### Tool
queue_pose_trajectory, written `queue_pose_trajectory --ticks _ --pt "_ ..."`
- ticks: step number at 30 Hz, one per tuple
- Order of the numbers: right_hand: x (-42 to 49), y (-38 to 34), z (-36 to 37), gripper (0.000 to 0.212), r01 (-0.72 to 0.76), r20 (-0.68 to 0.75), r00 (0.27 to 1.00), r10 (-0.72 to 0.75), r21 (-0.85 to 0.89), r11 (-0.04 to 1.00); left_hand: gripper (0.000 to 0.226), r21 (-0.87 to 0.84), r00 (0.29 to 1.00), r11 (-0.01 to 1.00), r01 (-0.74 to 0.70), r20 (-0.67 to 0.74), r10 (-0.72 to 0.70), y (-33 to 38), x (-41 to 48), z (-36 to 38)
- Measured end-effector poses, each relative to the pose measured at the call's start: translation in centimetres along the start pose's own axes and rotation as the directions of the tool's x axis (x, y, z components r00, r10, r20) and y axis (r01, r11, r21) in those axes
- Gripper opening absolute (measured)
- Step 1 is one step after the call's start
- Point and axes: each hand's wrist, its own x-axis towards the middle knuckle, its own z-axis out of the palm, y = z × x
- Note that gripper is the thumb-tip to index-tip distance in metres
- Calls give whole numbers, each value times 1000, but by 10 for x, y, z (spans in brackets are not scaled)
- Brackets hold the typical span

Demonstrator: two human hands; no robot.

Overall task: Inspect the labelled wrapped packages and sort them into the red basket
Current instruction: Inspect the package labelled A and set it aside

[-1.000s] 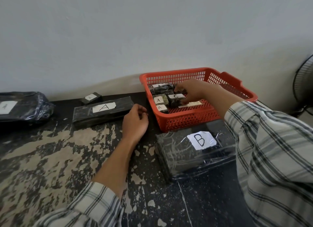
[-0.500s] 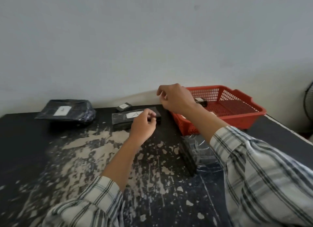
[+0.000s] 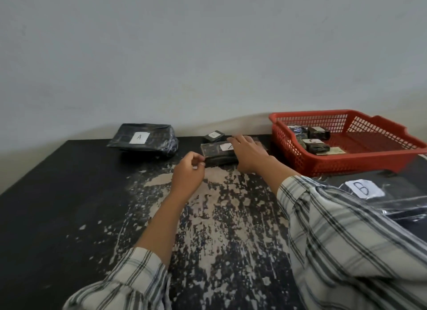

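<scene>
Desk: we work at a black desk [image 3: 69, 194] whose paint is worn pale down the middle.
Basket: the red plastic mesh basket [image 3: 346, 165] stands at the desk's far right. 1 second ago the right hand was inside it; now only packages lie there, so we judge that drop finished.
B package: the large black film-wrapped package with a white B label [image 3: 397, 205] lies just in front of the basket, partly behind the right sleeve, with neither hand on it.
Big A package: the bulky black wrapped package with a white A label [image 3: 143, 138] sits at the far left by the wall, well apart from both hands.
Long A package: the long flat black wrapped package with a white A label [image 3: 213, 150] lies on the desk between the big A package and the basket. We judge it is next to be inspected.
Right hand: the right hand [image 3: 248, 153] has left the basket and now lies over the long A package's right end, fingers reaching its far edge. We cannot tell whether the grip is clamped.
Left hand: the left hand [image 3: 188, 171] has moved up to the long A package's near left corner, fingers curled together. Whether they pinch the wrap, we cannot tell.
Small package: the small black wrapped package with a white label [image 3: 213, 136] sits just behind the long A package; its letter is too small to read.
C package: the small dark wrapped package with a white C label [image 3: 315, 146] lies in the basket near its left wall.
</scene>
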Motion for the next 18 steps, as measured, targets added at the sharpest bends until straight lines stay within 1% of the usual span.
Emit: queue_pose_trajectory --ticks 2,4,10,14,16,18 --pt "8 -1 5 97 -4 2 1000 4 -16 1000 9 0 1000 1000 -3 -7 3 -7 0 4" --pt "17 -2 8 99 -3 15 1000 4 -31 1000 9 10 1000 1000 -13 -14 13 -12 1 6" --pt "35 -2 6 95 -28 85 996 31 -40 999 9 11 1000 1000 -7 -13 7 -14 4 7" --pt "33 -6 -1 91 -32 60 998 33 -17 999 9 -15 1000 1000 3 -13 -4 -15 3 7" --pt "26 -11 -5 88 -29 26 999 29 0 1000 8 -43 1000 999 7 -27 -9 -13 3 6" --pt "16 -19 -10 85 -18 -35 999 19 14 1000 16 -77 998 997 22 -55 -26 -10 2 5"
